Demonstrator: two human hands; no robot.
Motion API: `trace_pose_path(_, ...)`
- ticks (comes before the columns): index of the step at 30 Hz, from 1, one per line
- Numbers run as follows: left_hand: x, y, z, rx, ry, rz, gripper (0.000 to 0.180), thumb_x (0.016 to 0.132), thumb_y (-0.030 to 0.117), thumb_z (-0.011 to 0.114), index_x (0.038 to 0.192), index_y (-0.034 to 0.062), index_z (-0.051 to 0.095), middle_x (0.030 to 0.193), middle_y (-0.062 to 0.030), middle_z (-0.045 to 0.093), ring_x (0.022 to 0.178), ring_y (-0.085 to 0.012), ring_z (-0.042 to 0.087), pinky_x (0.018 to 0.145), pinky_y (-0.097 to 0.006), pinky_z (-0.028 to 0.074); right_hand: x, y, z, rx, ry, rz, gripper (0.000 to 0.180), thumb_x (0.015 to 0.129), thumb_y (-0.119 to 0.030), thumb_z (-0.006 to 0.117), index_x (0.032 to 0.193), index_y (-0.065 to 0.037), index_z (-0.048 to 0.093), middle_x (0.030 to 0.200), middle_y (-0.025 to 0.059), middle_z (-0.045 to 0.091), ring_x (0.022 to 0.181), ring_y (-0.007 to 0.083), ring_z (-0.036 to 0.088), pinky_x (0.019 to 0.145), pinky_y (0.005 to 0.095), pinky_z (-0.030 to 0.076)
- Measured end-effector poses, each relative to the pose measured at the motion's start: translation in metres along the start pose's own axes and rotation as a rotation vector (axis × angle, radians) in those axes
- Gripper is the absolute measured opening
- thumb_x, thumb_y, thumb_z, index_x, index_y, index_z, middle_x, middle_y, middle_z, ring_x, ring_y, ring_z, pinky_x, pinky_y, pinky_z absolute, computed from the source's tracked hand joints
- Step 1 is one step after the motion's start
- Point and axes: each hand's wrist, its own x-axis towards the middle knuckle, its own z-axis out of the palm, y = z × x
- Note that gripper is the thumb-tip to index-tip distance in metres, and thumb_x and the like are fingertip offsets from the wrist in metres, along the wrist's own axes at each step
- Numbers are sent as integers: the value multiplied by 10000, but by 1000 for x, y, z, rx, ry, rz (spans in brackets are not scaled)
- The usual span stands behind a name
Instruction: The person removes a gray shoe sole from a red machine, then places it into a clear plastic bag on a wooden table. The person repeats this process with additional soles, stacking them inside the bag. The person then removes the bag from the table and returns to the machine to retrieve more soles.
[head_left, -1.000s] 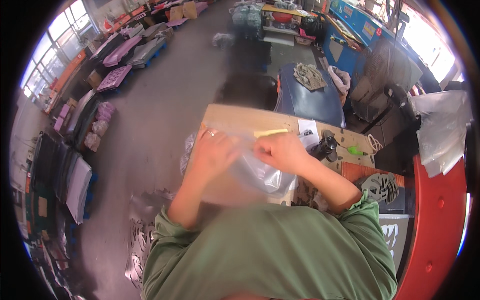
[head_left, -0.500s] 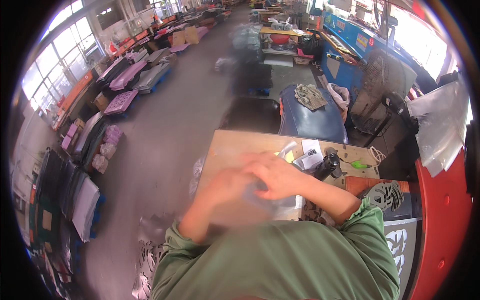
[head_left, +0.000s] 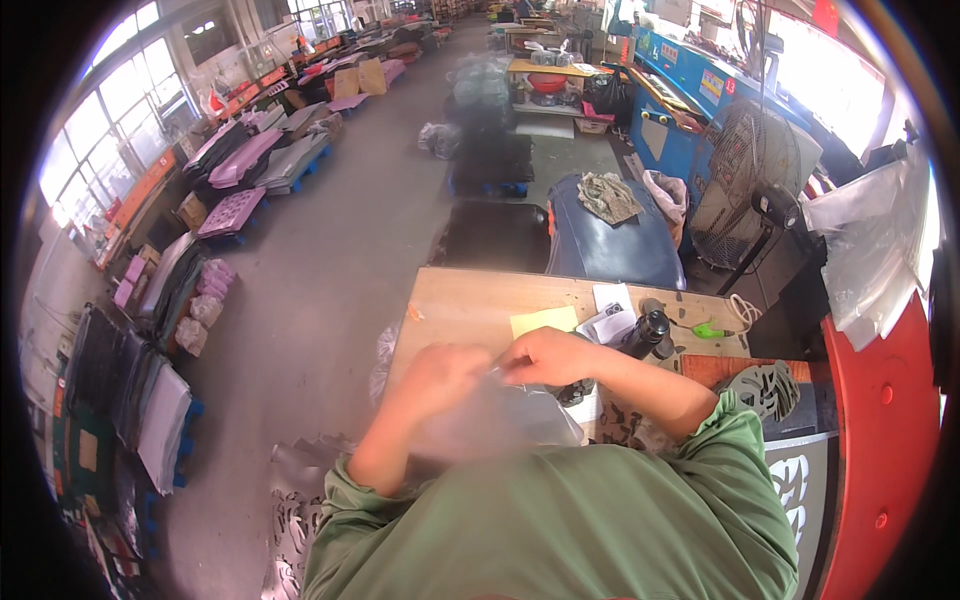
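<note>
Both my hands meet over a wooden worktable. My left hand and my right hand pinch the top of a clear plastic bag that hangs between them toward my chest. The left hand is blurred by motion. What the bag holds is hidden. A yellow paper note lies on the table just beyond my right hand. A black bottle stands to the right of it.
White papers and a green tool lie at the table's far right. A blue covered bin, a standing fan and a red machine edge stand to the right. Stacked sheets line the floor on the left.
My head has tilted up, so the table sits lower in view. My hands have drawn closer together on the bag and pulled it nearer my body.
</note>
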Motion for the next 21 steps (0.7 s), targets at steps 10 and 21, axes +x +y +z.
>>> trace_pose_path(10, 3, -9, 6, -14, -13, -96, 177, 788, 165, 718, 892, 83, 600, 751, -123, 644, 707, -311, 643, 607, -393, 484, 0, 8, 36, 114, 227, 216, 341, 828, -371, 686, 904, -39, 706, 818, 162, 687, 809, 330, 674, 724, 399, 519)
trace_pose_path(21, -4, 24, 43, -95, 502, -289, 363, 774, 253, 807, 1016, 45, 634, 841, -106, 644, 687, -187, 628, 610, -333, 499, 10, 17, 42, 296, 481, 227, 250, 795, -245, 751, 832, -2, 704, 720, 132, 673, 682, 197, 652, 654, 332, 502)
